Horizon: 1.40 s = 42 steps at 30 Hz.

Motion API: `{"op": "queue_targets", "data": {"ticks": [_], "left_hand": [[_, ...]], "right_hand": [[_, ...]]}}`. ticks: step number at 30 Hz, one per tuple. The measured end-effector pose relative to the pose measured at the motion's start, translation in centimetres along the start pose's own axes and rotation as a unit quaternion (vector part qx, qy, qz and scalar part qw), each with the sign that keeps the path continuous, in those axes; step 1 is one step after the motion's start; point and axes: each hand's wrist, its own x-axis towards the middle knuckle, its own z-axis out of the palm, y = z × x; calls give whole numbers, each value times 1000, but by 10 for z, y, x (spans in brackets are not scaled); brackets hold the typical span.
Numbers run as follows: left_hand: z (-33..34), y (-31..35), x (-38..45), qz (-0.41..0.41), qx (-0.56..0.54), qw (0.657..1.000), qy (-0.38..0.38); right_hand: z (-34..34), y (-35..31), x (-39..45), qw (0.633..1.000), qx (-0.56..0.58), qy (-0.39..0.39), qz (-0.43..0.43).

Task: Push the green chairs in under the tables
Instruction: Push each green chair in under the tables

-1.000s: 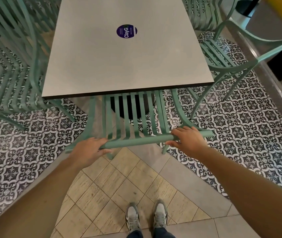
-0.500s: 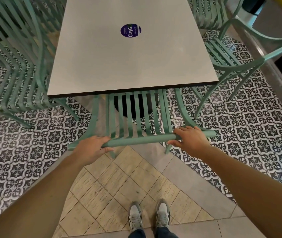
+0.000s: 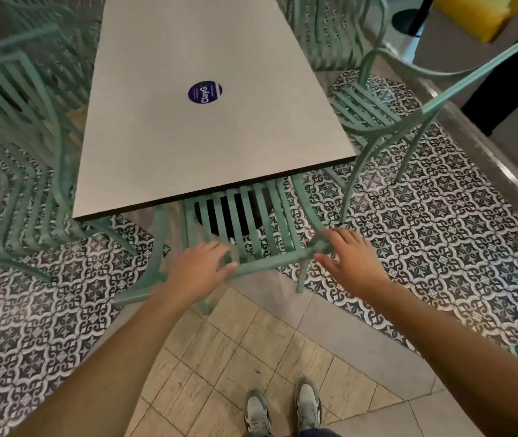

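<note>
Both our hands, left hand (image 3: 196, 272) and right hand (image 3: 350, 258), let go of the green chair (image 3: 251, 228) top rail; fingers apart now. Seat's under the bench (image 3: 207, 127). Stiff, light metal; push at the rail.

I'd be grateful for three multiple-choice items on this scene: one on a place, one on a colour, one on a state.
1. Where is the near chair's seat?
A. under the table
B. on the tabletop
C. tipped on the floor

2. What colour is the round sticker?
A. red
B. dark blue
C. yellow

3. How are the left hand and right hand?
A. fists at the sides
B. open at the chair's top rail
C. flat on the table

Answers: 1 A, slats run beneath the table edge; 2 B, visibly dark blue; 3 B, fingers spread.
</note>
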Motion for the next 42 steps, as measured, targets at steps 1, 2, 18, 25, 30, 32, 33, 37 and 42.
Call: {"op": "queue_targets", "data": {"ticks": [1, 2, 18, 25, 30, 32, 33, 37, 42], "left_hand": [[-6, 13, 4, 8, -3, 1000, 8], [-19, 36, 16, 29, 5, 999, 25], [-67, 316, 182, 181, 97, 973, 108], [-63, 375, 314, 146, 51, 984, 93], [-70, 417, 378, 30, -148, 988, 46], [-68, 434, 399, -63, -351, 934, -15], [-65, 441, 410, -109, -446, 887, -46], [-48, 463, 461, -238, -679, 686, -108], [-30, 493, 525, -331, -833, 441, -49]], "right_hand": [[-7, 8, -7, 1000, 12, 11, 11], [-23, 26, -18, 999, 22, 36, 28], [-158, 266, -68, 978, 8, 146, 151], [-177, 340, 9, 968, 79, 126, 200], [-212, 386, 60, 952, 156, 117, 236], [-228, 405, 81, 935, 215, 132, 250], [-235, 416, 92, 922, 252, 139, 259], [-256, 464, 138, 857, 407, 132, 288], [-264, 533, 219, 745, 586, 87, 306]]}}
